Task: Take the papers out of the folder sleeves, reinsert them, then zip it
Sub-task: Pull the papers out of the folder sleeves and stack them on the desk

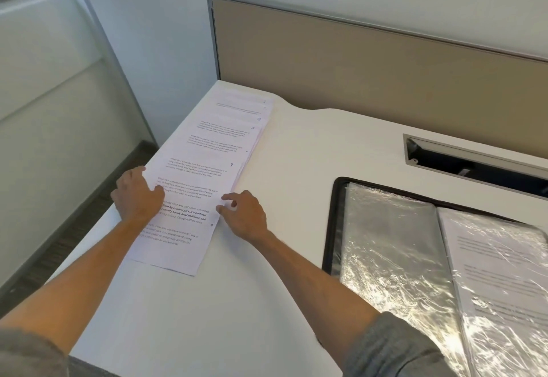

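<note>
Along the left edge of the white desk [267,302] lies a row of printed papers [207,169], overlapped like shingles so that each sheet's top lines and a handwritten number show. The row's long axis runs from the near-left part of the desk away toward the far corner by the wall, leaning a little to the right as it goes. The text on the sheets reads tilted, running across the row.

The left hand [138,195] lies palm down on the left side of the nearer sheets, its fingers spread and fairly straight, pressing flat and gripping nothing. Just across the row, the right hand [244,216] rests at the sheets' right edge, fingers loosely bent with the tips touching the paper's border; whether it pinches a sheet I cannot tell.

Well apart to the right, the black zip folder [330,228] lies open and flat, its crinkled clear sleeves [391,258] shining. A printed page sits inside the right-hand sleeve. Behind it, a cable slot [474,160] is cut into the desk, before a tan partition panel [370,59].
</note>
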`<state>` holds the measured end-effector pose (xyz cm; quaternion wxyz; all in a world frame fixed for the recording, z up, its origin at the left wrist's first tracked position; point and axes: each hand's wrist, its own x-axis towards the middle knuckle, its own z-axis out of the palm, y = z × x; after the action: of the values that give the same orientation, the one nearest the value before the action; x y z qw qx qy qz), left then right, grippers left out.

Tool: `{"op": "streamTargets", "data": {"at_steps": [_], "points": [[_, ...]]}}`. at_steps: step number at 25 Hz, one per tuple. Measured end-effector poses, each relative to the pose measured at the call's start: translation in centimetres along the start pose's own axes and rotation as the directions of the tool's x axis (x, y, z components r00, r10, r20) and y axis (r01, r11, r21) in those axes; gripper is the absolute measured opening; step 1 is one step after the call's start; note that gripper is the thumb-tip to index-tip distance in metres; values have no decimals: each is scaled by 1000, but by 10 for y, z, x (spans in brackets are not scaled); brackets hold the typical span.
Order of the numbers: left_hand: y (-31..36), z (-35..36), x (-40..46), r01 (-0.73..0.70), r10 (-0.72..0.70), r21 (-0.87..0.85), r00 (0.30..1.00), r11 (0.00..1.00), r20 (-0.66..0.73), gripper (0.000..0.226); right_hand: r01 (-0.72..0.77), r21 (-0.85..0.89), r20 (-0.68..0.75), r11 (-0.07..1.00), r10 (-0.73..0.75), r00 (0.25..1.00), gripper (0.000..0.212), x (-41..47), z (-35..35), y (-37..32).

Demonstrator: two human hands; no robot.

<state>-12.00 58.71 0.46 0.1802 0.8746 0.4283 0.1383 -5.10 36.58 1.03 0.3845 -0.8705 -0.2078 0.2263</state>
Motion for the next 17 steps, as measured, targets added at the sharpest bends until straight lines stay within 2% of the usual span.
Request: {"op": "streamTargets", "data": {"at_steps": [3,8,14,17], "points": [[18,6,-15,-119,119,-5,993,993,-17,47,26,37,-51,999,-24,998,34,-9,-16,6],[76,24,-61,-292,290,-134,956,947,-35,32,75,40,-112,996,-71,991,26,-35,-54,26],[140,52,-131,-525,535,-233,845,819,-21,27,115,33,-180,993,-108,978,23,-73,-109,66],[162,68,-169,-578,604,-268,797,771,16,26,87,45,-235,995,-74,969,22,-100,-136,102]]}}
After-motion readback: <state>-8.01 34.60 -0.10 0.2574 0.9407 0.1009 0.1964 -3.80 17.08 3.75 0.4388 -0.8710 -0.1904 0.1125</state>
